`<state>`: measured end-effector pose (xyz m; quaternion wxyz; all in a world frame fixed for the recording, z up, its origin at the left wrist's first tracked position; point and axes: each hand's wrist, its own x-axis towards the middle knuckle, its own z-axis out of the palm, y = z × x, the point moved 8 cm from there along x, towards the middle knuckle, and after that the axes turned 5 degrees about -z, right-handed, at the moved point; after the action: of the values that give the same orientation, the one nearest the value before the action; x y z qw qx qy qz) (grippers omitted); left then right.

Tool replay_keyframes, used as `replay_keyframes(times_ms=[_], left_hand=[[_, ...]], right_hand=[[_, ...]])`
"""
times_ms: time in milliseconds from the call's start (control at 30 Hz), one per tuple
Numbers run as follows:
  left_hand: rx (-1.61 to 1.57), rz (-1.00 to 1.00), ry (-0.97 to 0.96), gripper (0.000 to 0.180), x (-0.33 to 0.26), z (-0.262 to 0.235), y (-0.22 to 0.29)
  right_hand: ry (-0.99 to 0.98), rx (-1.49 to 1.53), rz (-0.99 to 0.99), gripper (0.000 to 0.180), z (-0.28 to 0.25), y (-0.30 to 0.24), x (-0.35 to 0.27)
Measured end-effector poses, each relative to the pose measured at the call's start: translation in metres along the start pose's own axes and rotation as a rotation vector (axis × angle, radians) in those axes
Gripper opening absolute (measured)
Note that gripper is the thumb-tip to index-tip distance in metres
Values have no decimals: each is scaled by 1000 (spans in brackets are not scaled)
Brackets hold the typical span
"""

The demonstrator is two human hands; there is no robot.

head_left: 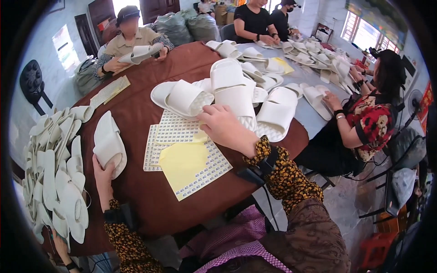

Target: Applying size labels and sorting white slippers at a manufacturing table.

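On the left, my left hand is closed around the heel end of a white slipper, held above the brown cloth. Its thumb presses near the opening. My right hand reaches across the middle, its fingers bent onto the near end of another white slipper on the pile; part of its grip is hidden. Just right of that hand lie more white slippers, stacked on one another. Below it are sticker sheets, with a peeled yellow backing sheet on top.
A large heap of white slippers covers the left table edge. Another sticker sheet lies farther back on the brown cloth. Across the table a person holds a slipper; other people handle slippers at the grey table.
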<state>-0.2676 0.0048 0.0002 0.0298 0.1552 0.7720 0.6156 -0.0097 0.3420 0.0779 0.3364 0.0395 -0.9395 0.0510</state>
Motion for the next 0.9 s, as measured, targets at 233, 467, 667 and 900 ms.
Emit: replay_keyframes(times_ms=[233,467,667,900], left_hand=[[-70,-38,-29,77,-3,9,6],[-76,-44,-19,76,6,0,-10],[-63,-59,-11,75,7,4,-16],[-72,-56,18,75,4,2,-5]], right_hand=[[-187,-439,-8,58,-5,13,-54],[-192,-576,9,53,-7,48,-59],[-363,-583,58,54,-8,96,-67],[-495,-554,128,54,-11,98,-52]])
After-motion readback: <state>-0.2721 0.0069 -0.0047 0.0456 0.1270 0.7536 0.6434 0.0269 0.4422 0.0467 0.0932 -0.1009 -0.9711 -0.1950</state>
